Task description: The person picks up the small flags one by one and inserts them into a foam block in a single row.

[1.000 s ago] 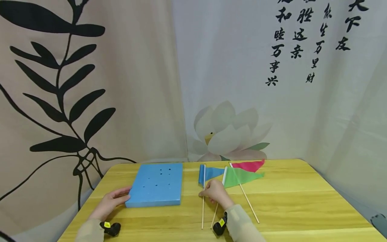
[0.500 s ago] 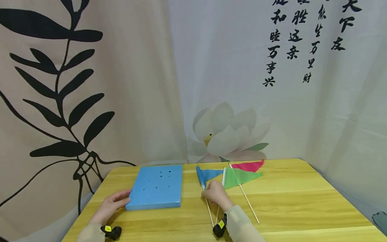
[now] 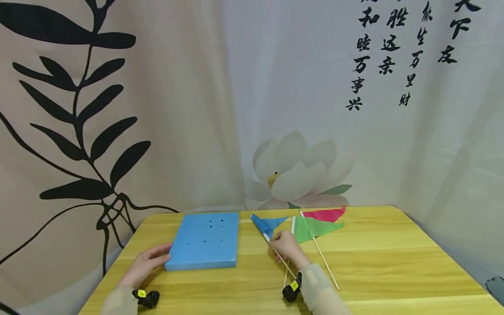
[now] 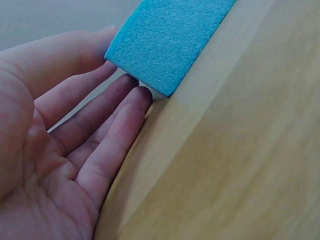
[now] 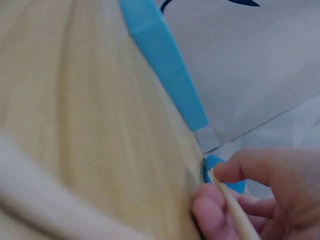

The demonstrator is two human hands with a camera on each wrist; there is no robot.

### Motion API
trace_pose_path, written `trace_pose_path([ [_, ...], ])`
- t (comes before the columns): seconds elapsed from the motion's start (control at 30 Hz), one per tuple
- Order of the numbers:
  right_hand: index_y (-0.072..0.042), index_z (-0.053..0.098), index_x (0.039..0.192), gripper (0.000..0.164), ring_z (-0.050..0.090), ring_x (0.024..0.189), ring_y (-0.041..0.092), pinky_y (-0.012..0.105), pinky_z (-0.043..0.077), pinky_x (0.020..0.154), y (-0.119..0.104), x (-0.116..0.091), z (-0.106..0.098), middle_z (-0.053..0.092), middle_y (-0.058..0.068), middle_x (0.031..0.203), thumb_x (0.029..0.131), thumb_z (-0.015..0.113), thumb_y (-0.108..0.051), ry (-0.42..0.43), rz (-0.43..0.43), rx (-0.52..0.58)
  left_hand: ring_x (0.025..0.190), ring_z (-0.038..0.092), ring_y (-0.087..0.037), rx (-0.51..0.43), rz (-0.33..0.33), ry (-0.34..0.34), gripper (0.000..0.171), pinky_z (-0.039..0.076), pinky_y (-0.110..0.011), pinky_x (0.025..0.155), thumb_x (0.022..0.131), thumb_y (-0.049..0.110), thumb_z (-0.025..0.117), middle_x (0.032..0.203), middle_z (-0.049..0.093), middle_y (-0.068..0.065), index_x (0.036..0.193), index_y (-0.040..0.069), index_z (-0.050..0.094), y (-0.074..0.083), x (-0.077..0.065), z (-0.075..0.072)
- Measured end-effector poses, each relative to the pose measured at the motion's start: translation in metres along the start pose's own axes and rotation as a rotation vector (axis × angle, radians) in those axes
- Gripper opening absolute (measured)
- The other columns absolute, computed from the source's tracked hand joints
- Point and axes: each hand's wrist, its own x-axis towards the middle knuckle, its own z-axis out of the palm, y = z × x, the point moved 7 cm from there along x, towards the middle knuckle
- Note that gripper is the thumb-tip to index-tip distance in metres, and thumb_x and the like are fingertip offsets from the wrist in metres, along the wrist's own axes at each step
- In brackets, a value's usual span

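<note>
A blue foam board (image 3: 204,240) with small holes in its top lies flat on the table. My left hand (image 3: 145,264) rests at its left edge, thumb and fairly straight fingertips against the foam corner (image 4: 165,45) in the left wrist view. Between thumb and fingers, my right hand (image 3: 289,249) pinches the thin wooden stick of a blue pennant flag (image 3: 264,225), which slants to the upper left. That stick (image 5: 235,210) also shows in the right wrist view. Beside the hand are a green pennant flag (image 3: 315,228), its stick partly hidden, and a red pennant flag (image 3: 324,214).
The wooden table (image 3: 393,267) holds everything. Behind it hangs a pale curtain (image 3: 189,109) printed with leaves, a lotus and writing. The green and red flags overlap, and the blue flag's stick crosses above the green flag's stick.
My right hand has moved slightly right and tilted the blue flag, its top swinging left and its lower stick end swinging right. The left hand stays at the board.
</note>
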Motion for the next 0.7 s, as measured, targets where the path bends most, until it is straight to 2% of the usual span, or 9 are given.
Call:
trace_pose_path([
  [0.13,0.006,0.066,0.089,0.017,0.056,0.042,0.016,0.035,0.055,0.044,0.0042,-0.0014,0.0012,0.059,0.011,0.058,0.091,0.06,-0.01,-0.078,0.042,0.073,0.122,0.05,-0.034,0.004,-0.001,-0.001,0.064,0.052,-0.041,0.09,0.09,0.031,0.071,0.14,0.049,-0.023,0.14,-0.003,0.049,0.0015,-0.0009,-0.0002],
  [0.27,0.009,0.066,0.098,0.022,0.057,0.046,0.015,0.032,0.055,0.045,0.0035,-0.0025,0.0004,0.061,0.012,0.062,0.09,0.058,-0.009,-0.107,0.047,0.107,0.122,0.05,-0.034,0.0,0.0,0.0,0.066,0.052,-0.041,0.091,0.089,0.033,0.072,0.14,0.048,-0.022,0.14,-0.003,0.049,0.0021,-0.0008,-0.0004],
  [0.7,0.01,0.062,0.105,0.019,0.057,0.047,0.015,0.033,0.056,0.047,0.0033,0.0002,-0.0027,0.06,0.012,0.065,0.092,0.058,-0.004,-0.186,0.086,0.18,0.125,0.047,-0.036,0.035,0.007,0.0,0.069,0.049,-0.043,0.094,0.089,0.037,0.071,0.141,0.048,-0.023,0.141,-0.003,0.048,0.004,-0.0016,0.0011],
])
